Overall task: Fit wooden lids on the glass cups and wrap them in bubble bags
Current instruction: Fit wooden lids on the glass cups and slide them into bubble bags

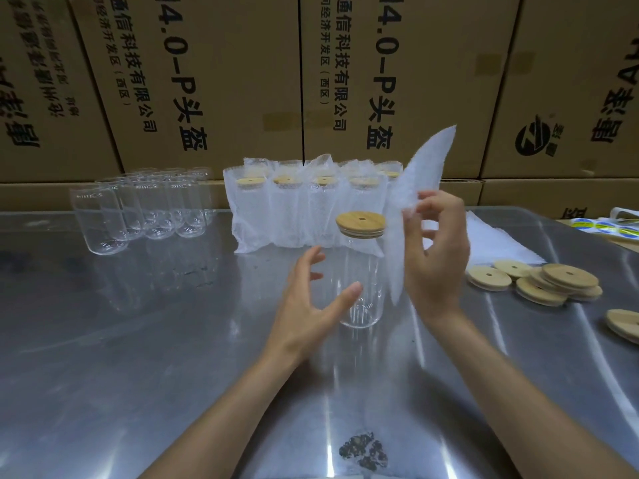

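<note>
Head view: clear glass cup [358, 288] w/ round wooden lid [360, 224] fitted stands upright at centre of shiny metal table [138, 357]. Left hand [311, 305] just beside cup, fingers spread and relaxed, prob. not gripping it. Right hand [436, 257] pinches white bubble bag [418, 188], held up right of cup. Behind: row of wrapped lidded cups [304, 205]. Far left: bare glass cups [145, 205]. Right: loose wooden lids [539, 281].
</note>
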A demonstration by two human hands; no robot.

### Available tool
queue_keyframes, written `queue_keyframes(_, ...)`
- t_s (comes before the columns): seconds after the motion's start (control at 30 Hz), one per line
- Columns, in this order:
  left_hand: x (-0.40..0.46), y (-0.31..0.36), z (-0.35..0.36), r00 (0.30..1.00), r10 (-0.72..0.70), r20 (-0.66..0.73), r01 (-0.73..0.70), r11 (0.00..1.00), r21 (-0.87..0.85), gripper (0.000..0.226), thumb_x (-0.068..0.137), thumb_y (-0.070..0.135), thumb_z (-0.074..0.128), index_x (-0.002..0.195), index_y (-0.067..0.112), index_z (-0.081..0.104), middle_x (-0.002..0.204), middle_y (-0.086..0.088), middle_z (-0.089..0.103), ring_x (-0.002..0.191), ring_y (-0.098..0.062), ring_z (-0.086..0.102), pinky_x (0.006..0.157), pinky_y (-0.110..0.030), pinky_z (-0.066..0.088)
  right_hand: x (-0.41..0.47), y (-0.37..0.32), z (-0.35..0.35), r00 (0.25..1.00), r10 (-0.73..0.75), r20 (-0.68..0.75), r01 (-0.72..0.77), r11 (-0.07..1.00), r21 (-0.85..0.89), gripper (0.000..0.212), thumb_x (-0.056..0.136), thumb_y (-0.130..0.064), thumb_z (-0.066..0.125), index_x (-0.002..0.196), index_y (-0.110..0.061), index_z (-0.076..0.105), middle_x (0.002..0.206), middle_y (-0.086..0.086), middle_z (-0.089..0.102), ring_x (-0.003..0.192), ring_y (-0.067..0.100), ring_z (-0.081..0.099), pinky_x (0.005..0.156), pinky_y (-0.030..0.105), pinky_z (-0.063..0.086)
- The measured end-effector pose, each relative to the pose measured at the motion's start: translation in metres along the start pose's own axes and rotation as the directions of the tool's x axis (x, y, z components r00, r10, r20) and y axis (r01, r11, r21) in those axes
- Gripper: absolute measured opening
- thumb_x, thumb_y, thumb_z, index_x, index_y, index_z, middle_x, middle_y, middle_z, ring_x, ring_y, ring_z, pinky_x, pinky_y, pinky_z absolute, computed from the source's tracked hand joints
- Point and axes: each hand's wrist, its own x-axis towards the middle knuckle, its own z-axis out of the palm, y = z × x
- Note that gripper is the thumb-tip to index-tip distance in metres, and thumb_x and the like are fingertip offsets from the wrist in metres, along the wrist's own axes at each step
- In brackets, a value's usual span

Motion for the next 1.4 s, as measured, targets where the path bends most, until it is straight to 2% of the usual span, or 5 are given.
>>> queue_keyframes(0.23,-0.009,0.018,-0.006,0.807,0.59,0.016,-0.588,0.8,0.12,0.058,0.082,0.03,0.059,0.134,0.028,0.033,0.124,0.011,0.047,0.118,0.004,0.046,0.096,-0.012,0.037,-0.022,-0.032,0.014,0.9,-0.394,0.188,0.385,0.919,0.086,0.005,0.096,-0.022,0.05,0.097,-0.017,0.047,0.104,0.006,0.067,0.094,0.011,0.06,0.069,0.019,0.049)
queue_keyframes(0.73,0.006,0.022,-0.014,0.955,0.081,-0.285,-0.148,0.964,-0.222,0.012,0.091,0.035,0.061,0.084,0.033,0.071,0.071,0.017,0.071,0.061,0.0,0.064,0.062,-0.011,0.047,-0.029,-0.027,0.016,0.934,-0.267,0.238,0.262,0.964,0.053,0.023,0.094,-0.017,0.047,0.095,-0.005,0.066,0.096,0.004,0.067,0.089,0.011,0.06,0.073,0.023,0.05)
queue_keyframes(1.0,0.035,-0.015,-0.069,0.673,-0.307,-0.673,0.074,0.933,-0.351,0.011,0.09,0.019,0.066,0.097,0.011,0.066,0.09,-0.001,0.064,0.082,-0.007,0.057,0.073,-0.012,0.044,-0.016,-0.009,0.01,0.987,-0.043,0.157,0.07,0.984,-0.165,0.031,0.09,-0.028,0.046,0.109,-0.01,0.062,0.11,0.005,0.06,0.105,0.024,0.051,0.094,0.013,0.024)
queue_keyframes(1.23,0.034,-0.009,-0.101,0.42,-0.082,-0.904,0.005,0.996,-0.088,0.017,0.084,0.015,0.061,0.1,0.011,0.059,0.084,0.006,0.053,0.068,0.002,0.047,0.071,-0.017,0.043,-0.025,0.006,0.01,0.9,0.154,0.407,-0.109,0.985,-0.133,0.068,0.077,-0.063,0.057,0.135,-0.03,0.044,0.138,-0.001,0.039,0.122,0.015,0.044,0.087,0.022,0.042)
queue_keyframes(1.4,0.026,0.004,-0.084,0.595,0.283,-0.752,-0.053,0.948,0.314,0.043,0.079,0.011,0.066,0.121,0.014,0.056,0.092,0.007,0.051,0.071,0.004,0.045,0.061,-0.011,0.033,-0.028,0.008,0.01,0.872,0.187,0.452,-0.126,0.979,-0.162,0.078,0.074,-0.058,0.071,0.136,-0.043,0.024,0.13,-0.014,0.045,0.101,0.009,0.057,0.073,0.03,0.052)
